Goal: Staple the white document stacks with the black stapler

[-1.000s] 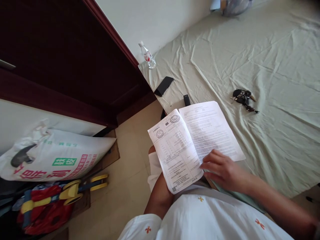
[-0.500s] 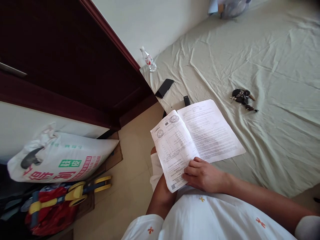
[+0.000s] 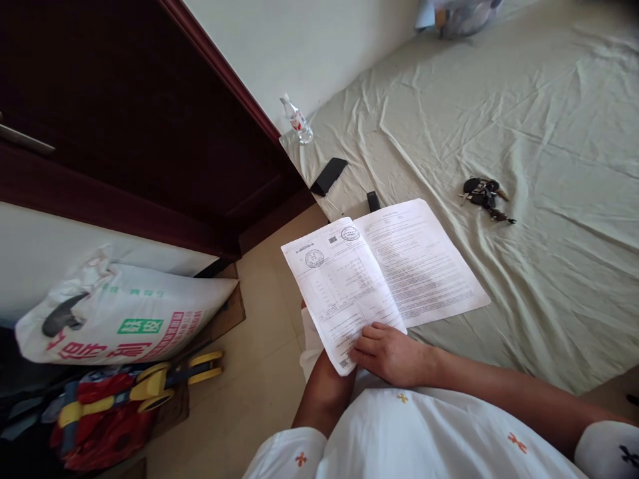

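Right hand (image 3: 392, 356) lies on the left page's lower edge, fingers bent, pinch unclear; open papers (image 3: 424, 259) span left forearm (image 3: 324, 392) and green sheet (image 3: 499, 100); left hand hidden, can't tell grip.

Soft light is falling on the papers (image 3: 424, 246), their small print (image 3: 419, 296) blurring; right of them the cloth (image 3: 554, 219) is showing fold shadows, left of them the door (image 3: 130, 126) is lying near-black.

Your right hand (image 3: 387, 354) lies back upward, fingers (image 3: 366, 345) together, slightly bent; left forearm (image 3: 324, 394) extends forward (left hand hidden).
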Demonstrator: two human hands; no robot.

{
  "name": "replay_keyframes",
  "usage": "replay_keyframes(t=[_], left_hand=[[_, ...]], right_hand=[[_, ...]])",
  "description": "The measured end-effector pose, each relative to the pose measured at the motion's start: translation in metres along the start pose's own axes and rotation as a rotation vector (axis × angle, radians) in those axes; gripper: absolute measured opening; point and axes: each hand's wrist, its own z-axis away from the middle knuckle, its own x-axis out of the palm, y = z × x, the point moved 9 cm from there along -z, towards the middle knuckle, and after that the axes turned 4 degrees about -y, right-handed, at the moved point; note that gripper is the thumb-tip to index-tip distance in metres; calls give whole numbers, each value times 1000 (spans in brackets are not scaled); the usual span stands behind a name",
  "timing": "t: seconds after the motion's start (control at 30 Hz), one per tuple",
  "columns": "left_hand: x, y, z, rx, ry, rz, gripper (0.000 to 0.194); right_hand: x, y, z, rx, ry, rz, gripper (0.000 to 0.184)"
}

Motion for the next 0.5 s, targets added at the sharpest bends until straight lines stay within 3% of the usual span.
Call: replay_keyframes(t=[0.3,0.5], left_hand=[[-6,0,-8,7,15,-110,49],[28,31,11,40,-171,-60,49]], right_hand=[[-4,20,8,130,35,-246,32],[-20,33,14,185,76,-544,41]])
